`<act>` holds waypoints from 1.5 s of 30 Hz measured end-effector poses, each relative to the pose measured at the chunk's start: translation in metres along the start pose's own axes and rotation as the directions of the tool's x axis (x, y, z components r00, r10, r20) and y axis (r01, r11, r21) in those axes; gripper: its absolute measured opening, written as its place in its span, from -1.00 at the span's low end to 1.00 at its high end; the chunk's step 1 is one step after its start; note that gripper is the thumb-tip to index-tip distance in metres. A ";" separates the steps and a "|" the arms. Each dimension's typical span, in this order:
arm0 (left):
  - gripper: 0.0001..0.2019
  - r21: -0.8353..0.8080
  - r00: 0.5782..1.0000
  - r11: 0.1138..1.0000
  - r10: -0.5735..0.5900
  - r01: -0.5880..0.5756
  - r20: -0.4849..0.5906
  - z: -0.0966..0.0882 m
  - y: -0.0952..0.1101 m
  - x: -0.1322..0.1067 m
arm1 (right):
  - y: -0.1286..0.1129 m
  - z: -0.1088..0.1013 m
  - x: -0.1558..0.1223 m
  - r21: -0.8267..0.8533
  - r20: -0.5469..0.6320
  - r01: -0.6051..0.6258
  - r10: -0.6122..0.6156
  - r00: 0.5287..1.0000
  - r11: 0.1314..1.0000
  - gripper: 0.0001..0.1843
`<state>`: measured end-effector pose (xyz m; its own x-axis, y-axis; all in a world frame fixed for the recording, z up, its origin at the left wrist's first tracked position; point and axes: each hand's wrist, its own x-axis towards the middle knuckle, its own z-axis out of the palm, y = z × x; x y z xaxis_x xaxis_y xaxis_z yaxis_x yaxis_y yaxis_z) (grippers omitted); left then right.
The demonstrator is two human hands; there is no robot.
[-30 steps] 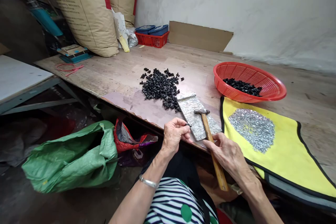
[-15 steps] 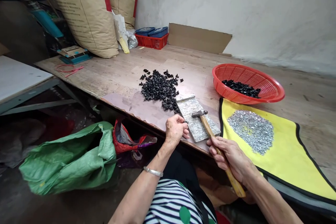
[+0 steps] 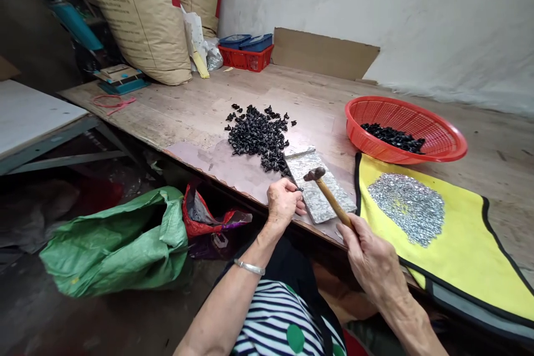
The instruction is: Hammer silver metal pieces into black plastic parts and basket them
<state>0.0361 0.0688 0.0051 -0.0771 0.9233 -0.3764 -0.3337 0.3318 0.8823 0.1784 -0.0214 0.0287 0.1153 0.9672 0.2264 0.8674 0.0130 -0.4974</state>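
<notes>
My right hand (image 3: 373, 261) is closed round the wooden handle of a ball-peen hammer (image 3: 331, 197), whose head is over a grey speckled stone slab (image 3: 327, 203). At the slab's left edge, my left hand (image 3: 283, 200) pinches a small black part (image 3: 299, 189) between thumb and fingers; most of the part is hidden. Just behind the slab lies a heap of small black parts (image 3: 258, 133). To the right, many small shiny metal pieces (image 3: 411, 208) are spread on a yellow cloth (image 3: 463, 267) with black edging.
A red plastic basket (image 3: 454, 147) with more black parts stands behind the yellow cloth. Big paper sacks (image 3: 137, 16) and a red crate (image 3: 250, 60) with blue boxes are at the back. A green sack (image 3: 120, 250) and a red bag (image 3: 196, 217) sit below the table's front edge.
My right hand has turned and the hammer head has lifted off the slab. The left hand keeps its pinch at the slab's edge. The whole view has shifted slightly.
</notes>
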 end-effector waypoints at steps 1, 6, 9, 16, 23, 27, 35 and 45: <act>-0.83 0.001 1.000 1.000 -0.003 0.003 0.000 0.000 0.000 0.000 | -0.004 -0.003 0.000 -0.002 -0.051 0.025 -0.025 0.998 1.000 -0.62; -0.83 0.013 1.000 1.000 0.001 -0.001 -0.002 0.000 -0.001 0.001 | -0.010 0.002 -0.005 -0.192 -0.139 0.097 -0.125 0.982 0.977 -0.64; -0.83 0.004 1.000 1.000 0.003 -0.003 -0.001 0.000 -0.001 0.002 | -0.007 0.011 -0.006 -0.387 0.010 0.120 -0.126 0.992 0.914 -0.67; -0.83 0.004 1.000 1.000 -0.003 0.003 0.006 0.000 0.000 0.002 | -0.008 0.001 -0.006 -0.366 -0.132 0.115 -0.174 0.976 0.923 -0.61; -0.81 0.022 1.000 1.000 0.006 -0.007 0.029 -0.002 0.001 0.001 | -0.004 0.018 -0.013 -0.344 -0.082 0.133 -0.171 0.982 0.929 -0.63; -0.82 0.034 1.000 0.999 -0.003 0.003 0.015 -0.002 0.001 0.000 | -0.005 0.008 -0.010 -0.322 -0.061 0.121 -0.148 0.987 0.939 -0.64; -0.79 0.006 1.000 1.000 -0.011 0.011 -0.012 0.001 0.000 0.001 | -0.016 0.003 -0.016 -0.262 -0.272 0.085 -0.158 0.949 0.961 -0.61; -0.79 0.051 0.999 0.998 -0.024 0.026 -0.037 0.002 0.002 0.001 | -0.018 -0.002 -0.014 -0.331 -0.365 0.091 -0.216 0.906 0.939 -0.62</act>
<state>0.0369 0.0706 0.0069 -0.1033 0.9071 -0.4079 -0.2872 0.3654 0.8854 0.1625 -0.0359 0.0363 0.0936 0.7805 0.6181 0.9855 0.0157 -0.1690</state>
